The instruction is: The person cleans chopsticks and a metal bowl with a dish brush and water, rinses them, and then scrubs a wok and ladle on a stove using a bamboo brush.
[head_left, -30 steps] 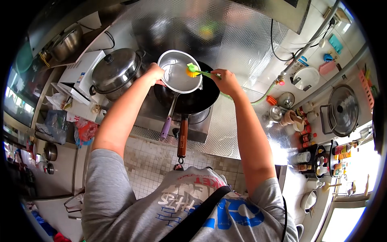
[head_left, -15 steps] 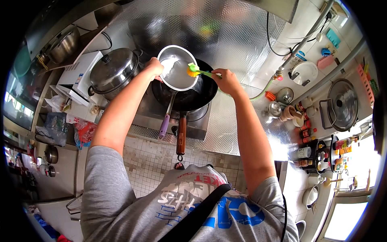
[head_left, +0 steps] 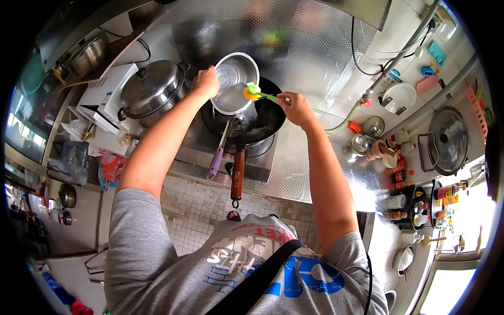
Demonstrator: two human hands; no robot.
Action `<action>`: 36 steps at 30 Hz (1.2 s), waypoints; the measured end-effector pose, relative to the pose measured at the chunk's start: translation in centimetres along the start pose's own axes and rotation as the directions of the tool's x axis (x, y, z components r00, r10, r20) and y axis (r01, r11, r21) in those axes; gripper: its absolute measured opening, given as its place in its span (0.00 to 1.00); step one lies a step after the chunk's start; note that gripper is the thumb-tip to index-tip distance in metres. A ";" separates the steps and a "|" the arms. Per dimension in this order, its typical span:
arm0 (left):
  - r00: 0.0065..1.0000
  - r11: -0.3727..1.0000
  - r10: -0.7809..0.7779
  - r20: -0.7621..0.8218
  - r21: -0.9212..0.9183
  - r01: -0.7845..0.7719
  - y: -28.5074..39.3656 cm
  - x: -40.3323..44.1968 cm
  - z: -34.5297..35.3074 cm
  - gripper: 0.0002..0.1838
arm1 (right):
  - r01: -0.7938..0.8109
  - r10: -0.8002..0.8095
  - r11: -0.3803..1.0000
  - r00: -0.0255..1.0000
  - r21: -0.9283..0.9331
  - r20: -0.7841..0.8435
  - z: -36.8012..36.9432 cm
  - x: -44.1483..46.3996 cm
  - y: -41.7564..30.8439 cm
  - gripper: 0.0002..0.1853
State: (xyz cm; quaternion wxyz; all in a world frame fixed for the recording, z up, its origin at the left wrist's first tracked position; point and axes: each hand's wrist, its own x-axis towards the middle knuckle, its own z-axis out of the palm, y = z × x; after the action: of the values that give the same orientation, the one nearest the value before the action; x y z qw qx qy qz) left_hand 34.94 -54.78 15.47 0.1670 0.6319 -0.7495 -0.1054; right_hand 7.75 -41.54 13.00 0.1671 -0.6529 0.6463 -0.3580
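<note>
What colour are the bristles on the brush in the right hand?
Yellow-orange bristles, plain in the head view.

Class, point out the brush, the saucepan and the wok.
Brush (head_left: 268, 97): head view, on its green handle.
Saucepan (head_left: 240, 69): head view, on its bare inner wall.
Wok (head_left: 273, 116): head view, on its dark inner wall.

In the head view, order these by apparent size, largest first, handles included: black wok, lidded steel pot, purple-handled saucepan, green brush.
1. Black wok and lidded steel pot: too close to rank; the wok is partly covered.
2. Purple-handled saucepan, raised above the wok, so probably looking bigger than it is.
3. Green brush.
</note>
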 end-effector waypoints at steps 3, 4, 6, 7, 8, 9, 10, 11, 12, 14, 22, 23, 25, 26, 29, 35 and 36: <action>0.998 0.997 0.061 -0.032 0.056 -0.059 0.4 -0.2 0.2 0.22 | -0.032 0.032 0.999 0.999 0.018 0.003 -0.1 -0.1 0.3 0.13; 0.992 0.992 0.101 -0.069 0.077 -0.096 0.4 -0.3 0.3 0.25 | -0.038 0.038 0.999 0.999 0.026 0.004 -0.2 -0.3 0.3 0.14; 0.973 0.978 0.183 -0.139 0.124 -0.166 0.8 -0.7 0.2 0.31 | -0.045 0.045 0.998 0.999 0.042 0.012 -0.5 -0.6 0.3 0.14; 0.962 0.966 0.231 -0.144 0.155 -0.209 1.0 -0.9 0.1 0.32 | -0.047 0.046 0.998 0.999 0.051 0.018 -0.8 -0.9 0.4 0.14; 0.949 0.950 0.279 -0.147 0.187 -0.250 1.3 -1.2 0.0 0.33 | -0.048 0.046 0.997 0.999 0.059 0.024 -1.0 -1.1 0.5 0.15; 0.934 0.932 0.325 -0.148 0.218 -0.290 1.7 -1.6 -0.3 0.34 | -0.054 0.051 0.996 0.998 0.069 0.041 -1.2 -1.4 0.6 0.15; 0.918 0.915 0.371 -0.140 0.224 -0.336 2.0 -2.0 -0.6 0.34 | -0.061 0.056 0.995 0.997 0.078 0.058 -1.4 -1.6 0.8 0.15; 0.900 0.896 0.416 -0.131 0.229 -0.380 2.4 -2.4 -0.9 0.35 | -0.068 0.061 0.994 0.995 0.088 0.076 -1.6 -1.9 1.0 0.15; 0.880 0.874 0.460 -0.122 0.235 -0.425 2.5 -2.7 -1.0 0.35 | -0.075 0.067 0.994 0.992 0.074 0.105 -1.9 -2.3 0.7 0.16; 0.789 0.764 0.600 -0.131 0.385 -0.517 2.7 -3.4 -1.2 0.40 | -0.090 0.082 0.995 0.983 0.046 0.162 -2.7 -3.1 0.3 0.16; 0.884 0.917 0.390 -0.258 0.195 -0.348 2.0 -2.0 -1.6 0.31 | -0.097 0.088 0.994 0.981 0.042 0.175 -2.8 -4.4 0.7 0.15; 0.914 0.972 0.225 -0.337 0.011 -0.235 1.1 -0.6 -0.8 0.26 | -0.102 0.093 0.993 0.981 0.050 0.170 -2.8 -4.5 0.8 0.15; 0.940 0.980 -0.055 -0.337 -0.196 -0.013 0.1 0.0 -1.0 0.16 | -0.103 0.093 0.993 0.982 0.052 0.166 -2.9 -4.9 0.7 0.15; 0.967 0.774 -0.244 -0.070 -0.614 0.151 -0.5 0.0 -0.7 0.14 | -0.103 0.093 0.993 0.982 0.052 0.167 -3.0 -5.2 0.7 0.15; 0.939 0.325 -0.241 0.245 -0.891 0.316 -3.5 0.6 1.4 0.13 | -0.208 0.159 0.955 0.961 0.210 0.227 -3.3 -5.7 1.7 0.16; 0.927 0.123 -0.127 0.353 -0.922 0.368 -1.2 -3.7 2.6 0.13 | -0.403 0.163 0.467 0.914 0.787 0.372 -7.6 -7.6 2.6 0.17; 0.934 0.128 -0.146 0.326 -0.930 0.345 -0.3 -4.2 3.2 0.12 | -0.392 0.177 0.429 0.920 0.814 0.350 -8.3 -7.8 2.7 0.18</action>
State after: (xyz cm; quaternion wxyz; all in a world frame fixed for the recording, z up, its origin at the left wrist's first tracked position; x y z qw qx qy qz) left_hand 34.59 -50.85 11.97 0.4534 0.4801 -0.4014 -0.6347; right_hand 0.82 -32.31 14.92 0.6003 -0.3913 0.4537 -0.5298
